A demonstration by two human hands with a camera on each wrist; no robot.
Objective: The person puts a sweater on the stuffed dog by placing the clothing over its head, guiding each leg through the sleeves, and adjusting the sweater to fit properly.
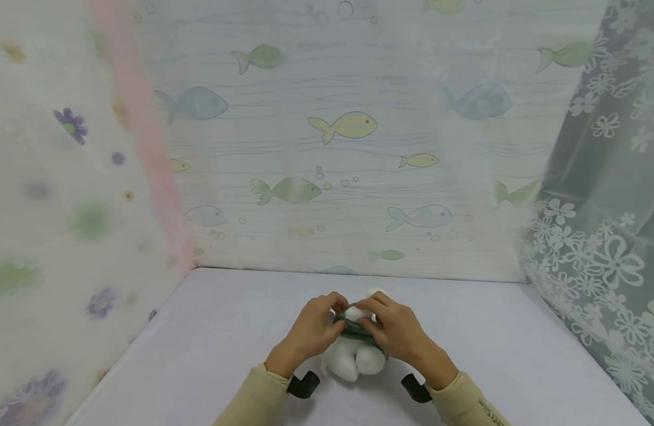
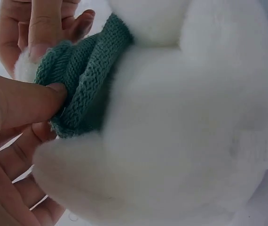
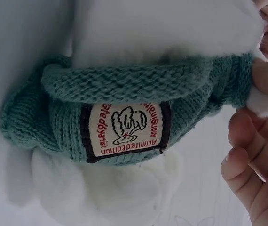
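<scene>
A white plush toy (image 1: 353,360) sits on the white table between both hands, wearing a green knitted sweater (image 1: 357,332). In the left wrist view the toy's fluffy body (image 2: 181,117) fills the right side, and the sweater (image 2: 89,77) is bunched up in folds. My left hand (image 1: 313,325) pinches the bunched knit, its thumb (image 2: 40,100) pressed on the edge. From the other side, my right hand (image 1: 397,326) holds the knit by its fingertips, close to a small white paw (image 3: 263,101). A sewn patch (image 3: 124,129) with red letters and a line drawing shows on the sweater.
The white tabletop (image 1: 242,313) extends around the toy. Behind it hangs a sheet (image 1: 327,148) printed with fish; a flowered sheet (image 1: 66,207) hangs at the left and a grey flowered curtain (image 1: 609,236) at the right. Black wrist mounts (image 1: 304,385) sit below both wrists.
</scene>
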